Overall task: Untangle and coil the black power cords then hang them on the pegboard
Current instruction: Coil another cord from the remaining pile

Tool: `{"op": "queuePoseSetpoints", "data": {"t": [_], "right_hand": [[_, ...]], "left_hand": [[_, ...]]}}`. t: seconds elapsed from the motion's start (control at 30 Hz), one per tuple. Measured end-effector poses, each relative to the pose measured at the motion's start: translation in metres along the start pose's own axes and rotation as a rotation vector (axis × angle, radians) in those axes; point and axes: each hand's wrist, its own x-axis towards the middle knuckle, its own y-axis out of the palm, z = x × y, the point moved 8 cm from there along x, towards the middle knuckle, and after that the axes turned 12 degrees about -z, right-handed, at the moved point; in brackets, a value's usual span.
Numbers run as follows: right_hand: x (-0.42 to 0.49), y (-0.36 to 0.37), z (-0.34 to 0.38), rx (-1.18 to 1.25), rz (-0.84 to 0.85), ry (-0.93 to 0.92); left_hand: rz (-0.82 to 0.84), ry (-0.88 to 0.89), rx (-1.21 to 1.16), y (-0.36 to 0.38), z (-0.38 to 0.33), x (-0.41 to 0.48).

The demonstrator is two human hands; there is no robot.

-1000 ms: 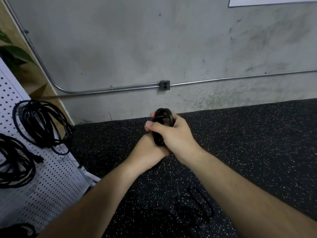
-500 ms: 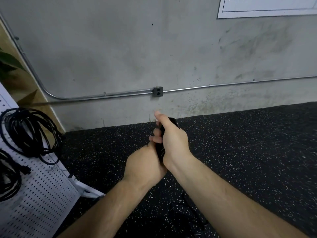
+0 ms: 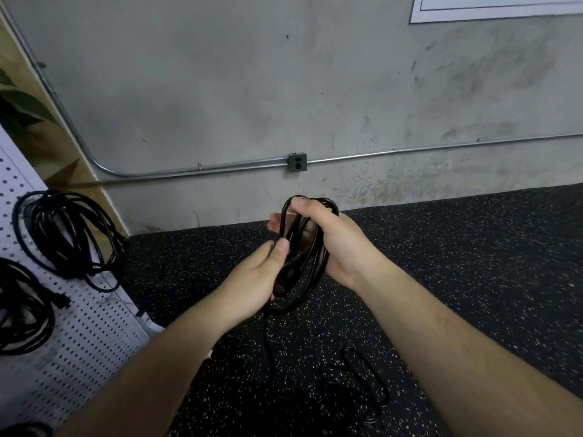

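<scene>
Black power cords (image 3: 66,234) hang in loose coils on the white pegboard (image 3: 82,335) at the far left, and one more coil (image 3: 304,279) is held upright above the speckled floor (image 3: 473,263) at centre. The left hand (image 3: 252,285) pinches its strands between thumb and fingers. The right hand (image 3: 339,244) curls round its upper loops, and a loose cord (image 3: 362,386) lies on the floor below the right forearm.

Workshop or utility room: concrete wall (image 3: 220,74), conduit (image 3: 410,151), pegboard (image 3: 88,326).
</scene>
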Motion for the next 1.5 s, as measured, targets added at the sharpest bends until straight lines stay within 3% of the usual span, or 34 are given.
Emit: {"op": "queuePoseSetpoints", "data": {"t": [0.2,0.37,0.6,0.9,1.07,1.27,1.5], "right_hand": [[0.006,-0.014,-0.004,-0.114,-0.085,-0.030],[0.009,-0.021,0.008,-0.172,-0.119,-0.096],[0.006,-0.019,0.024,-0.225,-0.075,-0.126],[0.005,-0.030,0.037,-0.354,-0.174,-0.233],[-0.001,-0.022,0.022,-0.344,-0.074,-0.134],[-0.004,-0.017,0.006,-0.345,0.039,-0.026],[0.003,-0.017,0.007,-0.317,0.033,-0.032]], "left_hand": [[-0.087,0.222,0.276,-0.006,0.001,0.009],[-0.142,0.100,0.070,-0.017,0.002,0.012],[-0.066,-0.079,-0.394,-0.017,0.003,0.010],[-0.030,-0.036,-0.327,-0.014,0.001,0.008],[-0.112,0.019,-0.194,-0.015,0.001,0.008],[-0.010,0.065,-0.053,-0.008,-0.001,0.004],[-0.085,-0.046,-0.379,-0.009,-0.002,0.006]]}}
